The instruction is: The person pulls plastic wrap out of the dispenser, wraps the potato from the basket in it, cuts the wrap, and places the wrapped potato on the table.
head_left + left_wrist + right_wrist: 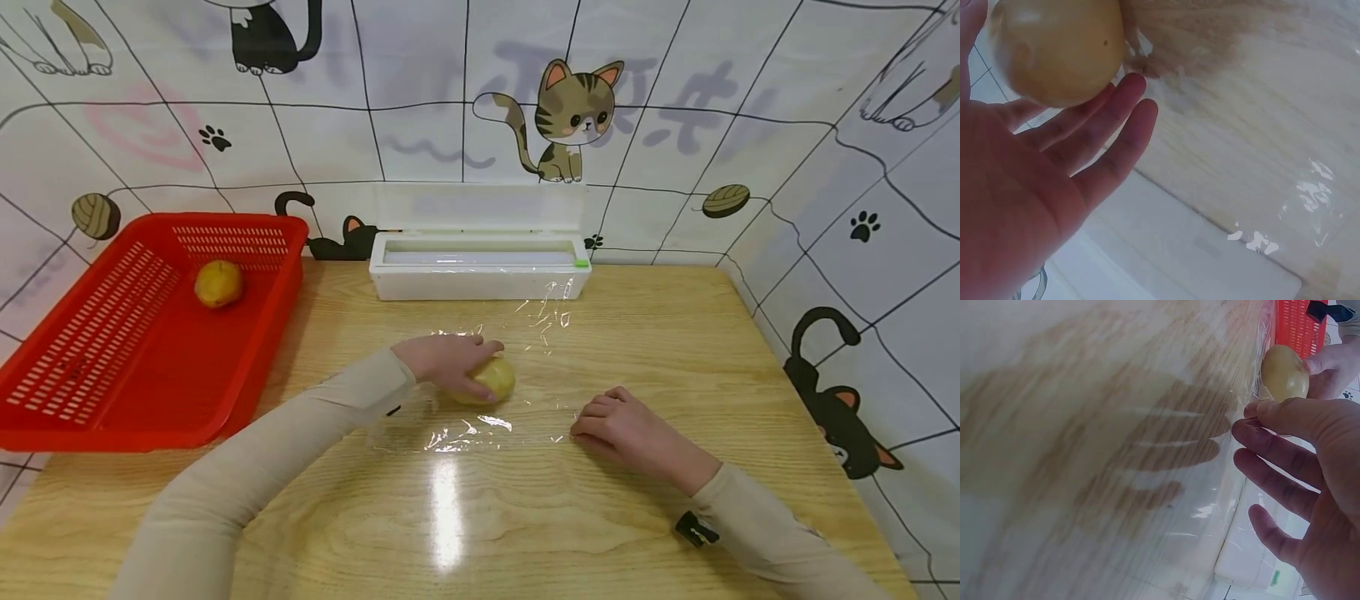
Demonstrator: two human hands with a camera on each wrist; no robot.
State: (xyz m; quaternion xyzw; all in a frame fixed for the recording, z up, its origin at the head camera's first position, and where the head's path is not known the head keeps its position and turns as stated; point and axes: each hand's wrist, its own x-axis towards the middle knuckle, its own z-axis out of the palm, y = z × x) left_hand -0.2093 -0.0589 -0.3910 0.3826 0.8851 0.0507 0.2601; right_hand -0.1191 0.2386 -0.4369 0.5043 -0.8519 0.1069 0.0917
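The fruit (501,377) is yellow, basket (202,375) red, box (480,285) white, backdrop (420,58) cat-patterned.

- Between the left sleeve (300,433) and right sleeve (765,517), bare wooden tabletop (517,533) gives a wide way in from the front.
- The cling film (472,429) bars any low slide from there to the white dispenser box (480,285).
- The left hand (456,362) closes the left approach to the yellow fruit (501,377); the right hand (630,433) stands at the film's right side.
- Broad room lies beyond the right hand, up to the side wall (825,250).
- Between box and red basket (187,367), 1 narrower lane runs.
- The basket's walls block sideways entry; its top is open.
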